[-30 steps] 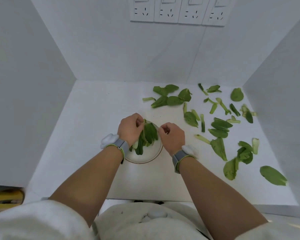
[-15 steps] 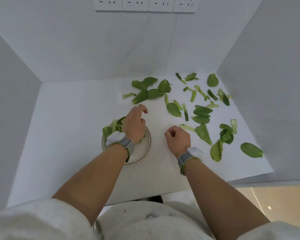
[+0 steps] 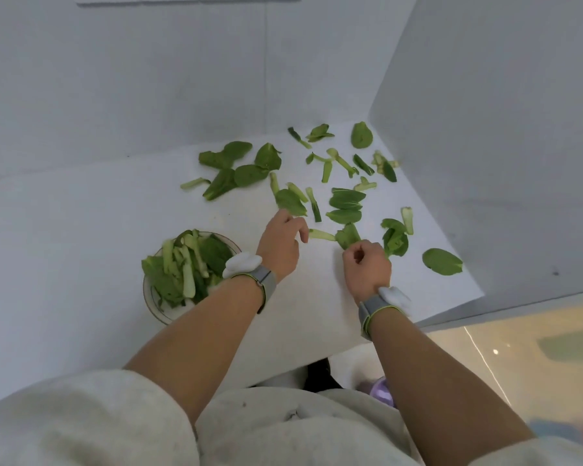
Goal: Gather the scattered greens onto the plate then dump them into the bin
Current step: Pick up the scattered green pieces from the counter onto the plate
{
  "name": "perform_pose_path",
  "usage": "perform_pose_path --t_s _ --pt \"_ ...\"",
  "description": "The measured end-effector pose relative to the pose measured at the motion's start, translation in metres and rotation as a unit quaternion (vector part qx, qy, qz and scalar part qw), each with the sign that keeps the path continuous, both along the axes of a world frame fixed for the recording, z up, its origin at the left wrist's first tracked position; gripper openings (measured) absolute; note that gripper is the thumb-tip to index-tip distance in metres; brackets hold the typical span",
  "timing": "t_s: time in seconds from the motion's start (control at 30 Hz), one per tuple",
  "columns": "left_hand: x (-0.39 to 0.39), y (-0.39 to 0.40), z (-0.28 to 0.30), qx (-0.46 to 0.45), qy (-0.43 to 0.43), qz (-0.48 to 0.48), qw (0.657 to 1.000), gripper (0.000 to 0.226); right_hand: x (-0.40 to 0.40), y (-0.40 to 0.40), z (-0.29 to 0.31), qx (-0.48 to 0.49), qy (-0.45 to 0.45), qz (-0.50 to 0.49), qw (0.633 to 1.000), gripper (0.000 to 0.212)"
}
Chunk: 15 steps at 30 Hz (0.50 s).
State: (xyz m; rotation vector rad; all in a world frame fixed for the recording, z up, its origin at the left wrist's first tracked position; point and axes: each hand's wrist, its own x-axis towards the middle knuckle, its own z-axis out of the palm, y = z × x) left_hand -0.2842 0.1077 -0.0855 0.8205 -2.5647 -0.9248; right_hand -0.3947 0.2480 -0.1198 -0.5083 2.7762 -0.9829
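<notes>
A round plate (image 3: 155,302) at the left of the white table holds a heap of green leaves and pale stems (image 3: 186,264). Several loose greens (image 3: 345,205) lie scattered over the middle and right of the table. My left hand (image 3: 281,245) hovers right of the plate with loosely curled fingers, next to a pale stem piece (image 3: 321,235), and holds nothing. My right hand (image 3: 366,269) has its fingers curled on a green leaf (image 3: 347,235) on the table. No bin is in view.
White walls (image 3: 485,129) enclose the table (image 3: 64,230) at the back and right. The table's front edge (image 3: 451,319) runs close to my body. A large single leaf (image 3: 442,261) lies near the right edge. Shiny floor (image 3: 519,358) shows at lower right.
My left hand left the plate and moved right toward the loose greens. My right hand moved forward and closed on a leaf. The view shifted right, leaving the plate farther left.
</notes>
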Motion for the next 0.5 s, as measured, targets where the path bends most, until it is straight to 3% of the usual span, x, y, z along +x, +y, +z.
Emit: perform_pose_path --t_s 0.17,0.33,0.43,0.5 --pt "-0.025 0.007 -0.002 -0.009 -0.031 -0.005 0.999 0.036 -0.03 0.0 0.005 -0.042 0.037 0.058 0.997 0.003" --pt "-0.057 0.012 0.001 -0.033 -0.082 0.023 0.996 0.032 -0.061 0.0 0.005 -0.04 0.028 0.094 0.994 0.006" --pt "-0.069 0.009 -0.002 -0.051 -0.119 0.01 0.992 0.028 -0.071 0.001 0.004 -0.013 0.062 0.136 0.989 0.008" --pt "-0.073 0.007 -0.007 -0.113 -0.19 -0.037 0.974 0.036 -0.073 0.0 0.003 0.042 0.103 0.172 0.979 0.018"
